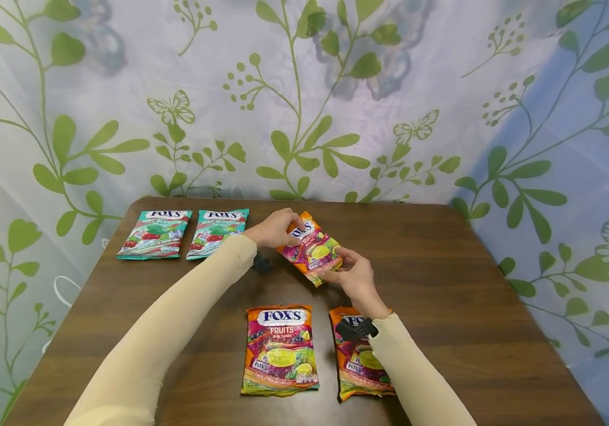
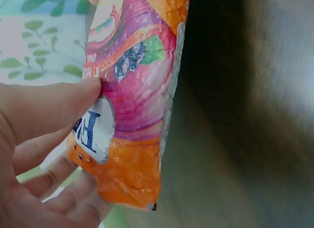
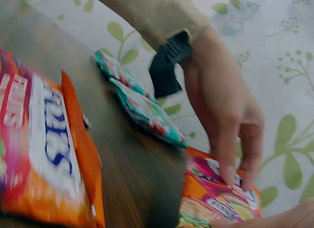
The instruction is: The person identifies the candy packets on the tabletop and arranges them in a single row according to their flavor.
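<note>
Both hands hold one orange and purple bag of Fox's fruit candy (image 1: 316,249), tilted above the table's back half. My left hand (image 1: 274,229) pinches its upper left end; the left wrist view shows the thumb on the printed front (image 2: 137,90) and fingers behind. At the lower right side, my right hand (image 1: 358,283) grips the bag with the thumb on the front. Two similar fruit candy bags lie nearer: one in the middle (image 1: 281,356), one (image 1: 360,364) partly hidden under the right wrist.
Two teal Fox's mint candy bags lie at the back left, one at the far left (image 1: 156,235) and one (image 1: 218,228) partly covered by the left sleeve. The brown wooden table (image 1: 458,284) ends at a leaf-patterned curtain (image 1: 416,160).
</note>
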`<state>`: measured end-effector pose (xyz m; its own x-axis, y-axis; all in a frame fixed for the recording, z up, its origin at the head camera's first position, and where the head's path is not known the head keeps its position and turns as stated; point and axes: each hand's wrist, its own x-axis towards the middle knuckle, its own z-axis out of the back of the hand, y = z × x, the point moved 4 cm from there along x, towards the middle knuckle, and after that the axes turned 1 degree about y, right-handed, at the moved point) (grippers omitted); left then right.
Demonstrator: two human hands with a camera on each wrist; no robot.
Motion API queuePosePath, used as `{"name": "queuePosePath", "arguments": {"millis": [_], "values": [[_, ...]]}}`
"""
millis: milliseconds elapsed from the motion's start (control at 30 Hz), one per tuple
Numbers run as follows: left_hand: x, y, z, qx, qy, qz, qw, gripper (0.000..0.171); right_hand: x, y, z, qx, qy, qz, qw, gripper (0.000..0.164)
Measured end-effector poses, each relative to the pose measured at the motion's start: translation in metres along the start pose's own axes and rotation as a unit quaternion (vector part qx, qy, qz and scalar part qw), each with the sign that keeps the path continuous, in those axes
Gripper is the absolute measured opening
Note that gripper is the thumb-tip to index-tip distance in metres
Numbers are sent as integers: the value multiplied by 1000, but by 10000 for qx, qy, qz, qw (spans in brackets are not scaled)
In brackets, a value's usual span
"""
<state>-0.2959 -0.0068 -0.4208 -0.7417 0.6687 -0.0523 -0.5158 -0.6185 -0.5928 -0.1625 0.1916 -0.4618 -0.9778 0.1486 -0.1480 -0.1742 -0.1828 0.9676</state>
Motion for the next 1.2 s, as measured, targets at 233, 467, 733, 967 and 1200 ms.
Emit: {"name": "queuePosePath", "arguments": {"millis": [233,467,733,967,1200], "values": [[7,9,17,385,60,10,9992,30,8,4,-32,726,-345,-156,9966,69],[14,29,31,532,164,327,9979,28,15,10,-75,1257,-727,-389,9886,70],[26,39,32,738,357,427,9957,24,17,15,-101,1100,-1277,-572,9840,70],[32,44,33,948,457,459,9934,21,19,17,-125,1034,-1842,-612,9755,71],[41,45,32,990,457,254,9937,23,17,23,-143,1281,-2511,-590,9576,69]]}}
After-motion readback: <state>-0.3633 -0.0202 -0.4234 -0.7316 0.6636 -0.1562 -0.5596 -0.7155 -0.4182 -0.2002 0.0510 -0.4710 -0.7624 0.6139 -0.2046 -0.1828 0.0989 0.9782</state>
